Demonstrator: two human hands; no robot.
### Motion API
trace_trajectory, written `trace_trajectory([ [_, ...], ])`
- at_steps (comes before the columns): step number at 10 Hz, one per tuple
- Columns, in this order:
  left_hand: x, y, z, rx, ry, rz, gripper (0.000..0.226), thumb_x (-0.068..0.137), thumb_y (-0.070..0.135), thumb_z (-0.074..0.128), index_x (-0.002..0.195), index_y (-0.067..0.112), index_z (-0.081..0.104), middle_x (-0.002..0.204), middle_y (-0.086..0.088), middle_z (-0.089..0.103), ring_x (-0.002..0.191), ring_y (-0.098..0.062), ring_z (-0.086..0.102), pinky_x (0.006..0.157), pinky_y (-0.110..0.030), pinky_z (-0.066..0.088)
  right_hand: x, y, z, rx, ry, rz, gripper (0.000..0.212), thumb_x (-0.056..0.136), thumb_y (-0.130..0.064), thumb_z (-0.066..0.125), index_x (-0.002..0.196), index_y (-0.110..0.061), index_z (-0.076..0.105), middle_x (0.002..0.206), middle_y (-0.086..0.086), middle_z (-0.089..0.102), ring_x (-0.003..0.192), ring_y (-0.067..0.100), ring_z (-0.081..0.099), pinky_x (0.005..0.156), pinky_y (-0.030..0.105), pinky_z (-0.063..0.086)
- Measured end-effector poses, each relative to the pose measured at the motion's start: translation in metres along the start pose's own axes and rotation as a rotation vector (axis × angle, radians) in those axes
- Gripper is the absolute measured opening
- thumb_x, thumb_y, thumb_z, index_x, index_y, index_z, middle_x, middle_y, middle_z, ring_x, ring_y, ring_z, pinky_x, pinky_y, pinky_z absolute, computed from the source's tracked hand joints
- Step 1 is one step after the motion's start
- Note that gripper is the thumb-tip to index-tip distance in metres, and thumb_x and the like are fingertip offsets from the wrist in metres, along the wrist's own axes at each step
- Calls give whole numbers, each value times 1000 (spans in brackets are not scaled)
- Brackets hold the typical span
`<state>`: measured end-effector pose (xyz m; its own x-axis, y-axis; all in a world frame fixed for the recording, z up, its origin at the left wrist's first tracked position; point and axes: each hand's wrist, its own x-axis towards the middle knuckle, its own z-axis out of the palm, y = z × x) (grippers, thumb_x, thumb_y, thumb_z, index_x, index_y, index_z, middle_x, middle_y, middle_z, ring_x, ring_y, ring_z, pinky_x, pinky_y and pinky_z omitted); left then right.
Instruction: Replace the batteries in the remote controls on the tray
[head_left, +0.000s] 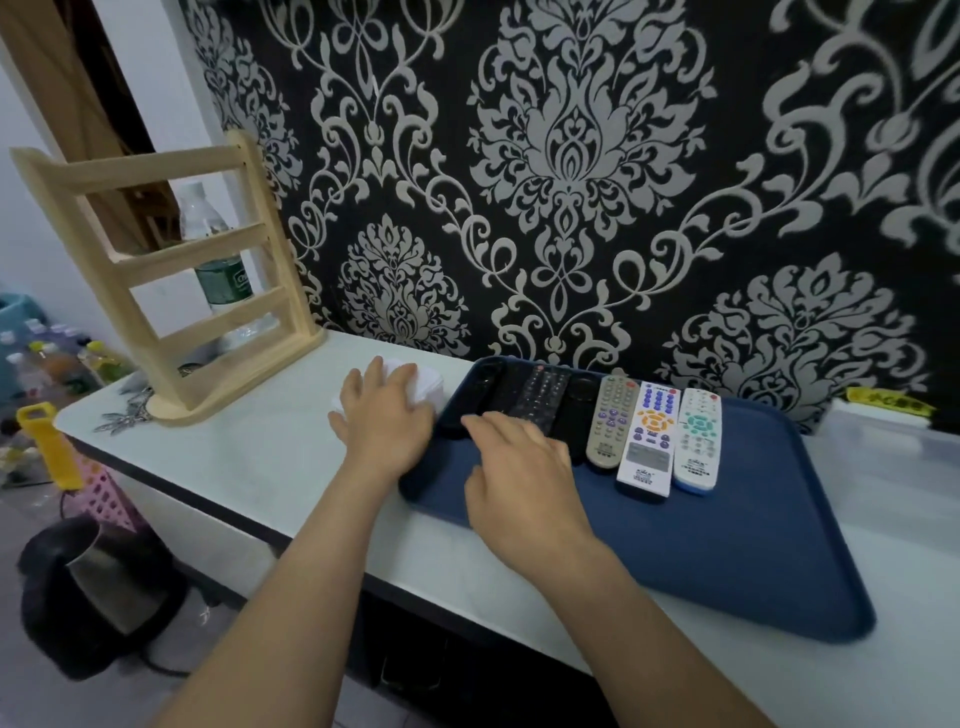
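Remotes (647, 436) lie side by side across the far part of the tray (727, 545), buttons up, so every battery cover is underneath and each must be turned over. Right hand (519, 467) hovers just short of the black remotes (540, 395), fingers loosely apart and holding nothing, probably to take the nearest one first. The pale remotes sit just right of this hand. Left hand (384, 421) lies spread over a white box (423, 387) just left of the tray on the desk (249, 457), perhaps the battery supply; whether it grips the box I cannot tell.
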<state>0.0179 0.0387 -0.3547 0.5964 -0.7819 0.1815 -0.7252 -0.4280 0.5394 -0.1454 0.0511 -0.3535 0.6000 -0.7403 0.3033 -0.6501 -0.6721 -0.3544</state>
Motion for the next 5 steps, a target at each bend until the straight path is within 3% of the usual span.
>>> trace_trajectory([
  [1, 11, 1, 8, -253, 147, -34, 37, 94, 12, 45, 125, 25, 62, 154, -6, 32, 144, -26, 20, 116, -49, 12, -7, 20, -14, -10, -20, 37, 44, 95, -18, 44, 140, -22, 45, 136, -1, 51, 123, 22, 42, 101, 38, 39],
  [2, 18, 2, 16, -251, 269, 10, 23, 93, 14, 54, 106, 16, 73, 140, -13, 51, 131, -32, 42, 109, -45, 32, -17, 42, -29, -34, -75, 56, 39, 97, -18, 44, 135, -20, 51, 129, 1, 55, 117, 22, 45, 97, 35, 41],
  [3, 14, 10, 20, -106, 356, 28, 21, 91, 20, 54, 96, 16, 74, 117, -10, 65, 111, -34, 54, 94, -46, 42, -30, 66, -41, -64, -147, 61, 35, 98, -17, 43, 131, -20, 55, 128, 2, 57, 118, 21, 48, 97, 34, 42],
  [4, 12, 15, 18, -27, 318, 48, 28, 93, 25, 47, 104, 18, 72, 122, -9, 63, 118, -33, 50, 104, -51, 33, -46, 83, -54, -31, -153, 76, 36, 98, -18, 46, 132, -23, 57, 133, -4, 57, 122, 17, 49, 100, 31, 41],
  [5, 4, 27, -1, -324, 344, 191, 29, 94, 20, 47, 112, 17, 70, 125, -4, 63, 119, -23, 54, 102, -39, 41, -55, 101, -77, 112, 33, 163, 32, 97, -19, 53, 126, -28, 64, 127, -12, 62, 116, 10, 56, 101, 31, 45],
])
